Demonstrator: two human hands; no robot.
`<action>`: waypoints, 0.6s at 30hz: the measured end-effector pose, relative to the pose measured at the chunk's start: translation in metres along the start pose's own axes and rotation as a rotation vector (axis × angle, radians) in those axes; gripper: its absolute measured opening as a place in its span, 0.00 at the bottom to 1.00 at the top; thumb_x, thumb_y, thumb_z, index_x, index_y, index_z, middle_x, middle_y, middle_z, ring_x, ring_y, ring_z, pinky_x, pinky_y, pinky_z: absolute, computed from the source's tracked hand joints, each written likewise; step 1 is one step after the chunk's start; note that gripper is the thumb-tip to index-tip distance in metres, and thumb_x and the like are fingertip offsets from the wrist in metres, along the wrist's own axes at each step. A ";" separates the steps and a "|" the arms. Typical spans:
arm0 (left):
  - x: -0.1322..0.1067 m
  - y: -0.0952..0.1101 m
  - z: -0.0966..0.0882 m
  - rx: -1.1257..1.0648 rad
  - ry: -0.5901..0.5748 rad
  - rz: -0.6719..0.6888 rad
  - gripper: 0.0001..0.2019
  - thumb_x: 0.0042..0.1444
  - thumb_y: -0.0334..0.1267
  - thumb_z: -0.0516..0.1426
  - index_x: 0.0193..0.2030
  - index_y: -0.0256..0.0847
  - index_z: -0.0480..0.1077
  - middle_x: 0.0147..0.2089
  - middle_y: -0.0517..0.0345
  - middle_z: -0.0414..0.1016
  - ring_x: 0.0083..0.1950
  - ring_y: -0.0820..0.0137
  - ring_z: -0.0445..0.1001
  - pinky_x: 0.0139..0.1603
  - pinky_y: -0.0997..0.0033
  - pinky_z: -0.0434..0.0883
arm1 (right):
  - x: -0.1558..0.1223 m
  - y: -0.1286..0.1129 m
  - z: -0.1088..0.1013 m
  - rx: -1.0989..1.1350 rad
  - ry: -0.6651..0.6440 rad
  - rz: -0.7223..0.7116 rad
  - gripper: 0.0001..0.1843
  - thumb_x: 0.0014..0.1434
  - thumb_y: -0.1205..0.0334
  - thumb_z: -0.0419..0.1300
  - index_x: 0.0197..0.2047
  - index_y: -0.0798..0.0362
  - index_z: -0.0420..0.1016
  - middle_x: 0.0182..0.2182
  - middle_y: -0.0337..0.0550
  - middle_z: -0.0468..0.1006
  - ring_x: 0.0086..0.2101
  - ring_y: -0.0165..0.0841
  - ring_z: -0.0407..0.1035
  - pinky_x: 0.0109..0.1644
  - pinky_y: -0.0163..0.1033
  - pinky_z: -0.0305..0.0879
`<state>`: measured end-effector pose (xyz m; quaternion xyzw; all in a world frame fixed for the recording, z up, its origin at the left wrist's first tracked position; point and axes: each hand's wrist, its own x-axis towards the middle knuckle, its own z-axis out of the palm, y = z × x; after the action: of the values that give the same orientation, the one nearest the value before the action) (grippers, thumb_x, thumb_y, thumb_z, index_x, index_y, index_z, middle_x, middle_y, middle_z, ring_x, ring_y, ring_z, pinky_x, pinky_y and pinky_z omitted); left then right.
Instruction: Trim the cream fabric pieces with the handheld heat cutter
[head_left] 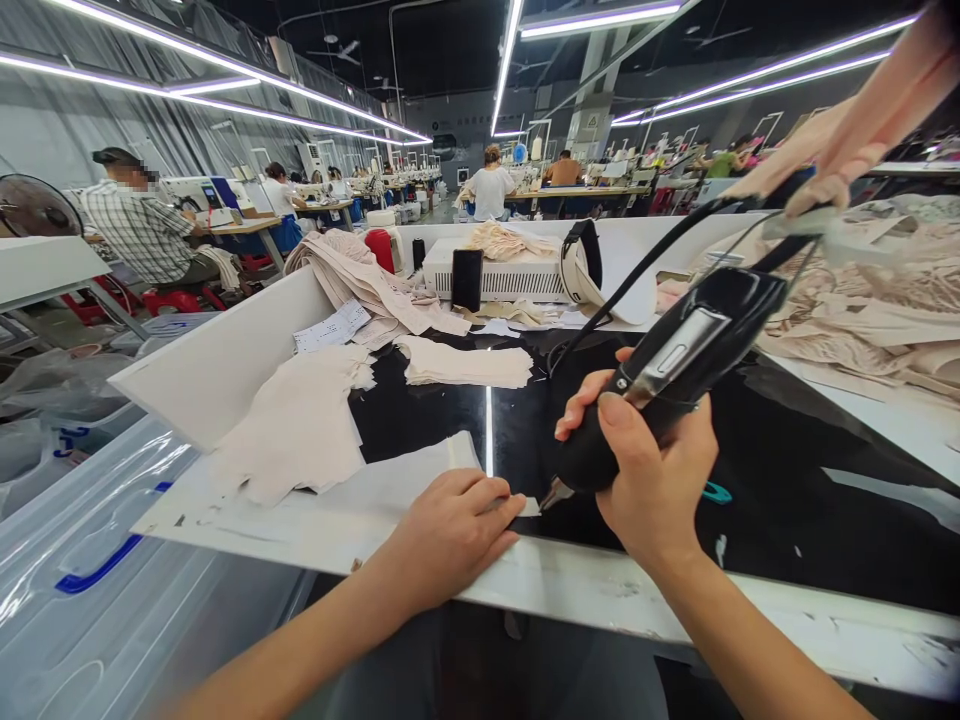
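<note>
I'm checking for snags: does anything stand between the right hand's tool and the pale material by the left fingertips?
Nothing visible does: the tip of the black tool in the right hand is close beside the pale material at the left hand. Contact is unclear.

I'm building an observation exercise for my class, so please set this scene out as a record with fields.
Place: workshop, people at machines behind
Table: black top, white near edge
Left grip: flat on a pale sheet
Right grip: wrapped around a corded black tool
Tool tip: just right of the left fingertips
Left side: pale cloth stack
Right side: pale cloth heap
Box: white, slotted, cloth on top
</note>
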<state>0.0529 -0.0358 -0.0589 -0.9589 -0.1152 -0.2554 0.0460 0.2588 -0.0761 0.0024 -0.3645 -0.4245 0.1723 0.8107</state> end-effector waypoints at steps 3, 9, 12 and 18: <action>0.001 0.000 0.001 -0.006 -0.004 -0.002 0.13 0.84 0.41 0.60 0.65 0.37 0.77 0.55 0.50 0.86 0.53 0.58 0.85 0.58 0.57 0.85 | 0.000 0.002 0.000 -0.009 -0.023 0.002 0.23 0.64 0.44 0.83 0.49 0.44 0.79 0.34 0.30 0.84 0.27 0.29 0.77 0.32 0.36 0.80; -0.003 -0.006 -0.006 -0.059 0.148 -0.007 0.13 0.87 0.37 0.54 0.65 0.36 0.78 0.58 0.47 0.88 0.58 0.60 0.87 0.62 0.58 0.86 | -0.002 0.000 -0.002 -0.037 -0.032 0.002 0.22 0.65 0.44 0.82 0.49 0.44 0.79 0.36 0.30 0.84 0.28 0.29 0.78 0.32 0.36 0.80; -0.008 -0.010 -0.011 -0.099 0.196 0.015 0.12 0.87 0.33 0.54 0.61 0.36 0.79 0.55 0.49 0.89 0.57 0.63 0.88 0.64 0.62 0.85 | -0.002 -0.003 -0.005 -0.042 -0.019 0.004 0.24 0.63 0.44 0.83 0.51 0.44 0.79 0.35 0.30 0.84 0.28 0.29 0.77 0.32 0.36 0.80; -0.008 -0.012 -0.009 -0.102 0.157 0.105 0.11 0.86 0.33 0.56 0.57 0.35 0.81 0.51 0.52 0.90 0.53 0.65 0.89 0.62 0.63 0.86 | -0.003 -0.007 -0.009 -0.047 0.004 0.006 0.26 0.62 0.46 0.84 0.53 0.45 0.79 0.35 0.30 0.84 0.28 0.30 0.78 0.32 0.38 0.81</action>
<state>0.0392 -0.0268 -0.0547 -0.9417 -0.0477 -0.3325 0.0195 0.2646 -0.0865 0.0022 -0.3851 -0.4257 0.1639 0.8022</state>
